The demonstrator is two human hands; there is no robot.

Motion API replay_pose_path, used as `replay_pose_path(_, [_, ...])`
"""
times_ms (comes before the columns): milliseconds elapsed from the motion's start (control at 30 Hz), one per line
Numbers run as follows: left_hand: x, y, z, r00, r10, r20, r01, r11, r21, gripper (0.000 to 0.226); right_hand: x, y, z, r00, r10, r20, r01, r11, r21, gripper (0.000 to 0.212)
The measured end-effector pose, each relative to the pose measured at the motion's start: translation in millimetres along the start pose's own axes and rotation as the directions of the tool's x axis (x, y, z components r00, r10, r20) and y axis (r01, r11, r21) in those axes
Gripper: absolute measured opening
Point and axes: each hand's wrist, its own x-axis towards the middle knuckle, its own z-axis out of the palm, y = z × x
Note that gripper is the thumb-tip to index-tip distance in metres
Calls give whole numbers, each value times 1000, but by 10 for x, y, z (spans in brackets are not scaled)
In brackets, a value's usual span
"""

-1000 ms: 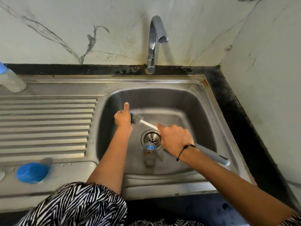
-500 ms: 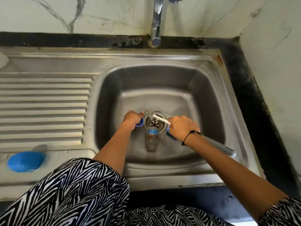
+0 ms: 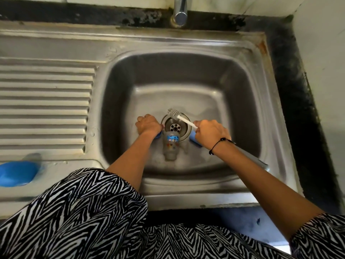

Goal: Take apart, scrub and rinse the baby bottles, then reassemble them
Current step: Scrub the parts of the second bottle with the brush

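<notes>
Bottle body, one in number, lies on its side on the sink basin floor, partly over the near edge of the drain. Its long axis runs from the drain toward the person; the end with the blue printed band points at the drain, the other end points toward the near wall of the basin. Foam lies around its near end.

Left hand is just left of the bottle body, knuckles up, fingers curled over a small blue part, of which only an edge shows; what that part is cannot be told. Right hand grasps one bottle brush by its white stem, bristle head over the far rim of the drain, grey handle running back under the wrist. One blue piece lies on the basin floor below this hand.

One blue object sits on the near left of the drainboard, well apart from the basin. One tap stands behind the basin at centre.
</notes>
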Motion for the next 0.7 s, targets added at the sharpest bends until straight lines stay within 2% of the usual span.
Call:
replay_pose_path(67, [-30,16,-1,997,50,-65,-49,999,14,57,-25,24,-2,1000,5,2,-5,1000,1,34])
replay_pose_path(133, [-100,67,-13,976,160,-145,-159,987,18,45,-40,41,-14,1000,17,1,-17,1000,5,34])
replay_pose_path(233, [-313,208,15,888,416,-196,-408,909,82,34,-62,62,-39,999,40,-6,-40,999,21,36])
replay_pose_path(300, [-486,310,83,808,575,-126,-552,814,180,30,-69,71,-56,998,52,-25,-52,998,30,36])
replay_pose_path(367, [-597,347,194,725,685,72,-678,692,248,30,-84,86,-67,997,61,-35,-60,998,31,37])
replay_pose_path(433, [-624,323,286,672,689,271,-740,626,244,29,-100,104,-78,997,64,-39,-62,997,35,38])
replay_pose_path(500, [-630,300,311,670,639,380,-739,627,249,29,-122,133,-85,997,68,-40,-66,997,44,38])
replay_pose_path(700, [-581,268,386,650,648,397,-760,568,317,37,-149,250,-63,996,90,-24,-88,993,77,36])
